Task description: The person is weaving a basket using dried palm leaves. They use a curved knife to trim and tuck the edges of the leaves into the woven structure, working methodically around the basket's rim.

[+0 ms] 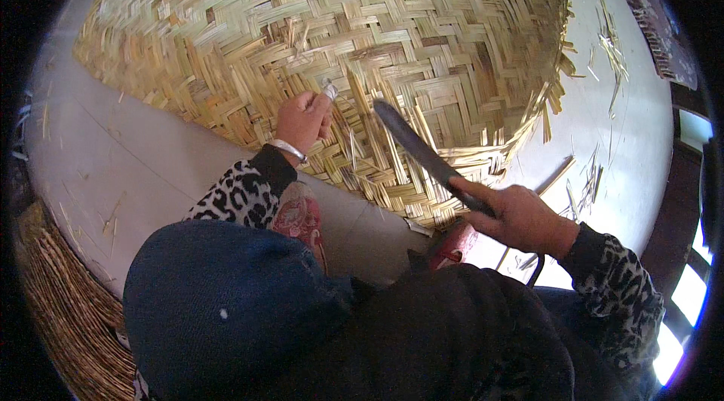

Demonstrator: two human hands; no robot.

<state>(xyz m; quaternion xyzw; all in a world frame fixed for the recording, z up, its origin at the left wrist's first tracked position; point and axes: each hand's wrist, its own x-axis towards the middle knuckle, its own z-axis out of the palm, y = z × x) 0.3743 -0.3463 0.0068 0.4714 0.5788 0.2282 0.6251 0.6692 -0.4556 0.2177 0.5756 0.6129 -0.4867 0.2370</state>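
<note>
A large mat woven from pale, flat plant strips [422, 39] spreads before me, with loose strip ends along its near and right edges. My right hand [520, 220] grips a long, dark, slightly curved knife [411, 141], whose rounded tip points up and left over the mat. My left hand [302, 120] is closed at the mat's near edge, left of the knife tip. A whitish wrap [329, 90] shows on one of its fingers. Whatever those fingers pinch is hidden beneath them.
The mat lies on a smooth grey floor [143, 144]. Loose strips and scraps [612, 46] are scattered to the right. A brown ribbed bundle or stack [68, 303] stands at lower left. Dark bars with bright gaps [682, 250] border the right side. My knees bend below the mat's edge.
</note>
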